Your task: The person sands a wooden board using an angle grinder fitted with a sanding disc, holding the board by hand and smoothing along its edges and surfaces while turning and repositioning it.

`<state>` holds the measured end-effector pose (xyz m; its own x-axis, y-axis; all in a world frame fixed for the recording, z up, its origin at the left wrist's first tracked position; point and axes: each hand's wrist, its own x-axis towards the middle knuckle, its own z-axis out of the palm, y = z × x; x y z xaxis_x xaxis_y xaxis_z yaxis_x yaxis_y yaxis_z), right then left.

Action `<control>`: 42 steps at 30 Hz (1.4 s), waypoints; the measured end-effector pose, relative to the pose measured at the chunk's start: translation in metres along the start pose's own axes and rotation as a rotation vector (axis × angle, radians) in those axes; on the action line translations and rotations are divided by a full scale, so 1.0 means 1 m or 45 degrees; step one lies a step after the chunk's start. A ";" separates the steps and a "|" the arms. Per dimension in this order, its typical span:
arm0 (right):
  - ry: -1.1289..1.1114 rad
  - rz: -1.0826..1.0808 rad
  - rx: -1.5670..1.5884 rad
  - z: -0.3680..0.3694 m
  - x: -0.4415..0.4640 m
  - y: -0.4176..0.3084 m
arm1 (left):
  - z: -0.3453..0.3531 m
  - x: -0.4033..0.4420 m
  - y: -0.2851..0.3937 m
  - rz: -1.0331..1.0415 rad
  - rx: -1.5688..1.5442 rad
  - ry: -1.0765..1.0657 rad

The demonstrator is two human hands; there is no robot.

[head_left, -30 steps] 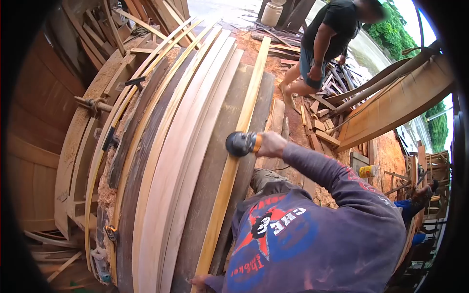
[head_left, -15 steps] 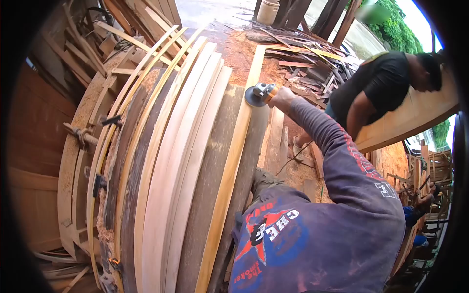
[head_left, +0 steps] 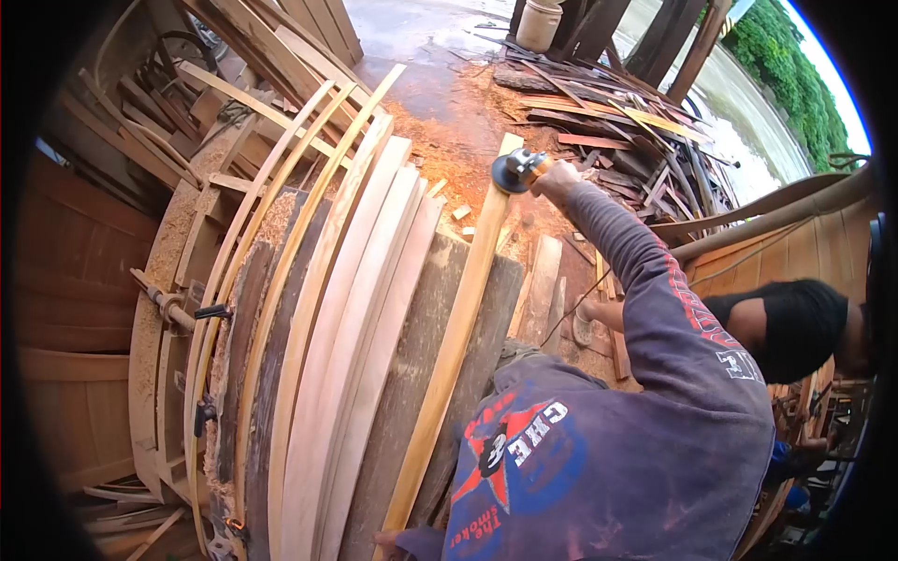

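Observation:
In the head view my right hand (head_left: 558, 181) is closed round an angle grinder (head_left: 531, 168) with an orange body. Its dark round disc (head_left: 511, 174) is at the upper face of a long yellowish wooden strip (head_left: 458, 332), near the strip's far end. The strip lies lengthwise on dark weathered planks (head_left: 402, 402). At the bottom edge my left hand (head_left: 386, 540) grips the near part of the same strip, partly cut off by the frame. Pale curved boards (head_left: 323, 374) stand side by side to the left of the planks.
Clamps (head_left: 213, 311) hold thin bent strips at the left. Scrap wood (head_left: 645, 140) is piled beyond the grinder, near a bucket (head_left: 539, 25). A co-worker in a black shirt (head_left: 804, 327) bends at the right. A cord (head_left: 571, 313) trails across the sawdust-covered ground.
The grinder has moved along the strip closer to its far end. My left hand has come into view at the bottom. The co-worker appears lower and farther right, and the view has shifted.

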<state>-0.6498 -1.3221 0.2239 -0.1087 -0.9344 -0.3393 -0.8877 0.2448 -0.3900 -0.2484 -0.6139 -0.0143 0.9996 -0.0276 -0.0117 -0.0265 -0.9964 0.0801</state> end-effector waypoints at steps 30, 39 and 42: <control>-0.131 -0.418 -0.253 -0.002 0.093 0.022 | -0.017 -0.005 -0.006 -0.411 0.233 -0.031; -0.136 -0.147 -0.084 0.004 -0.018 -0.023 | -0.023 0.006 -0.068 -0.628 0.361 -0.103; -0.160 -0.201 -0.041 0.013 -0.037 -0.021 | -0.025 0.011 -0.088 -0.707 0.412 -0.137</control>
<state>-0.6211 -1.2895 0.2335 0.0880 -0.9203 -0.3812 -0.9033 0.0876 -0.4199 -0.2351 -0.5250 0.0037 0.8593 0.5072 -0.0659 0.4739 -0.8381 -0.2704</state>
